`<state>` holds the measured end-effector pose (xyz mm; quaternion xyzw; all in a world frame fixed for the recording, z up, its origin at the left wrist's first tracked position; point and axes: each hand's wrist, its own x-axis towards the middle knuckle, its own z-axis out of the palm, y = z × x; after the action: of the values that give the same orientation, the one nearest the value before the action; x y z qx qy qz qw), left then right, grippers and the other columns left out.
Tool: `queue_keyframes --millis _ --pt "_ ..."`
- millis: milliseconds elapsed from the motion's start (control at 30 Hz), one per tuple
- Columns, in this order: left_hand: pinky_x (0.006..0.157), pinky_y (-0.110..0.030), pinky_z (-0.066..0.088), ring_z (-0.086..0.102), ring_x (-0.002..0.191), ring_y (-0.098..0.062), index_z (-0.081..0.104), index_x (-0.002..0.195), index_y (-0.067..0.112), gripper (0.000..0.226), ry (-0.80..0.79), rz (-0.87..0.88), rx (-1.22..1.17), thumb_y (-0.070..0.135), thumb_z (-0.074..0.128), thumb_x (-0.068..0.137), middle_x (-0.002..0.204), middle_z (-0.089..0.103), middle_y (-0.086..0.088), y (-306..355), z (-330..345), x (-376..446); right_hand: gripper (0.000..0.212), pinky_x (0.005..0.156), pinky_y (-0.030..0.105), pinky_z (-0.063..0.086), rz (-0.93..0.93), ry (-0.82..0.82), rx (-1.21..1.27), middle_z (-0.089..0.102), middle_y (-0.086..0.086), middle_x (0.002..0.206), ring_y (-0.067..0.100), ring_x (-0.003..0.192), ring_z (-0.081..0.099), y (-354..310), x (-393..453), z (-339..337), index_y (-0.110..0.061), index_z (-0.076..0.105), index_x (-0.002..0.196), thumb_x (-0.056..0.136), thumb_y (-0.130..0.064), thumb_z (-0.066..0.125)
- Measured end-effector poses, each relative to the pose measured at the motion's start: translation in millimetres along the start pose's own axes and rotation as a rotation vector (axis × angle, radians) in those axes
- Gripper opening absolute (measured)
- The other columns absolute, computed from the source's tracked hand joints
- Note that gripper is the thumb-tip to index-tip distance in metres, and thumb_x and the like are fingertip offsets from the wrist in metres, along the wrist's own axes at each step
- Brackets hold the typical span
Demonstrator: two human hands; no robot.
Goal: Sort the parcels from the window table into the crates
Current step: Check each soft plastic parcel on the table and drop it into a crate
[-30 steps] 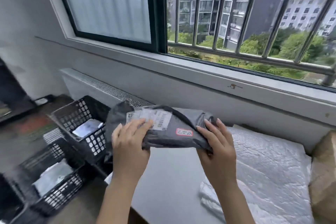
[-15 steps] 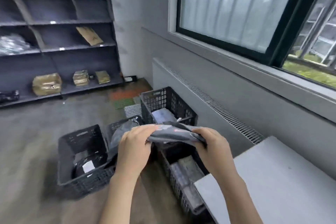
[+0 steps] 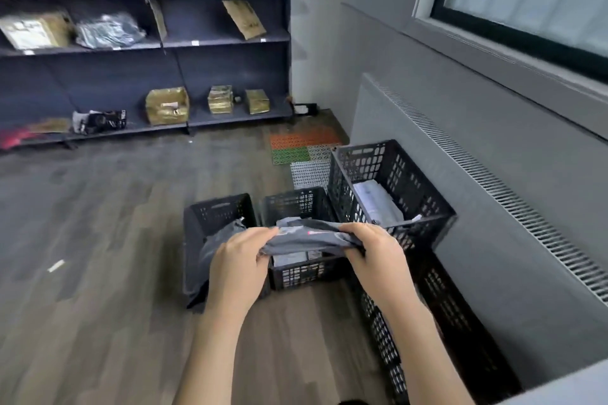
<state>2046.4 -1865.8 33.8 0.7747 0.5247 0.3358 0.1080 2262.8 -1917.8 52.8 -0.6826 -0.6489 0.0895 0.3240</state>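
Observation:
I hold a flat grey plastic parcel edge-on above the black crates on the floor. My left hand grips its left end and my right hand grips its right end. Under it stands a middle crate with pale parcels inside. To the left is another crate holding a dark grey bag. A taller crate at the right holds a white parcel. A fourth crate stands nearest me by the wall. A corner of the window table shows at the bottom right.
A dark shelf unit with brown boxes and bagged parcels lines the far wall. Coloured perforated mats lie on the wood floor beyond the crates. A grey radiator cover runs under the window at the right.
The view has swung left from the window table to the floor crates. Both hands carried the grey parcel along and now hold it lower, over the middle crate.

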Motion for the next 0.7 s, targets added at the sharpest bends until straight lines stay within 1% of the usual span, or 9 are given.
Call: queue_keyframes --millis 67,133,233,300,433,533,567,633,700 --pt "0.086 -0.033 0.049 0.062 0.101 -0.022 0.071 0.113 0.014 0.046 -0.032 -0.037 0.021 -0.006 0.073 0.072 0.112 0.069 0.002 -9 19 13 0.038 0.084 0.027 0.044 0.044 -0.003 -0.004 0.068 -0.002 0.108 0.019 0.105 0.059 18 16 5 -0.017 0.068 0.112 0.079 0.001 0.063" --pt "0.078 -0.033 0.051 0.066 0.091 -0.024 0.074 0.107 0.013 0.038 -0.048 -0.044 0.058 -0.001 0.077 0.072 0.105 0.071 0.001 -23 40 32 0.035 0.08 0.027 0.044 0.087 0.011 -0.035 0.069 0.0 0.105 0.022 0.102 0.061 40 39 9 -0.015 0.069 0.109 0.079 0.002 0.065" --pt "0.066 -0.03 0.051 0.069 0.078 -0.024 0.077 0.099 0.015 0.027 -0.09 -0.117 0.051 -0.001 0.073 0.077 0.095 0.073 0.003 -43 73 73 0.032 0.08 0.025 0.043 0.109 -0.019 -0.065 0.069 0.001 0.106 0.023 0.102 0.061 77 88 20 -0.013 0.069 0.109 0.081 0.002 0.065" --pt "0.063 -0.032 0.052 0.069 0.076 -0.026 0.077 0.097 0.015 0.024 -0.11 -0.145 0.071 0.0 0.071 0.079 0.093 0.073 0.003 -52 99 104 0.032 0.083 0.03 0.047 0.095 -0.059 -0.07 0.069 0.001 0.108 0.023 0.102 0.061 102 125 35 -0.012 0.07 0.11 0.082 0.001 0.063" --pt "0.058 -0.03 0.051 0.068 0.069 -0.025 0.078 0.086 0.015 0.023 -0.117 -0.143 0.153 -0.003 0.077 0.071 0.085 0.073 0.002 -74 146 161 0.029 0.079 0.035 0.048 0.097 -0.166 -0.187 0.068 -0.002 0.107 0.024 0.103 0.06 145 189 73 -0.016 0.069 0.112 0.086 -0.008 0.06" --pt "0.051 -0.029 0.051 0.066 0.059 -0.023 0.077 0.076 0.014 0.03 -0.197 -0.079 0.241 -0.007 0.084 0.057 0.073 0.071 0.002 -97 180 191 0.016 0.057 0.025 0.041 0.087 -0.232 -0.326 0.067 -0.002 0.073 0.024 0.073 0.064 171 223 110 -0.017 0.07 0.078 0.066 -0.009 0.077" --pt "0.051 -0.029 0.051 0.066 0.059 -0.023 0.077 0.076 0.014 0.03 -0.224 -0.071 0.26 -0.007 0.085 0.056 0.073 0.071 0.002 -107 193 199 0.024 0.05 0.022 0.036 0.066 -0.255 -0.378 0.062 -0.004 0.061 0.022 0.061 0.062 182 231 125 -0.018 0.066 0.066 0.053 -0.008 0.083" --pt "0.053 -0.029 0.051 0.067 0.064 -0.025 0.077 0.078 0.014 0.026 -0.305 -0.108 0.265 -0.004 0.084 0.06 0.076 0.071 0.002 -130 221 207 0.034 0.046 0.022 0.038 0.055 -0.3 -0.477 0.058 -0.005 0.055 0.02 0.054 0.059 204 245 157 -0.019 0.062 0.061 0.04 -0.007 0.087" --pt "0.057 -0.029 0.05 0.068 0.072 -0.025 0.077 0.086 0.014 0.018 -0.382 -0.179 0.222 0.003 0.078 0.072 0.083 0.071 0.002 -157 252 211 0.034 0.051 0.027 0.046 0.05 -0.366 -0.525 0.06 -0.001 0.058 0.023 0.058 0.061 227 254 190 -0.015 0.063 0.065 0.041 -0.005 0.086"
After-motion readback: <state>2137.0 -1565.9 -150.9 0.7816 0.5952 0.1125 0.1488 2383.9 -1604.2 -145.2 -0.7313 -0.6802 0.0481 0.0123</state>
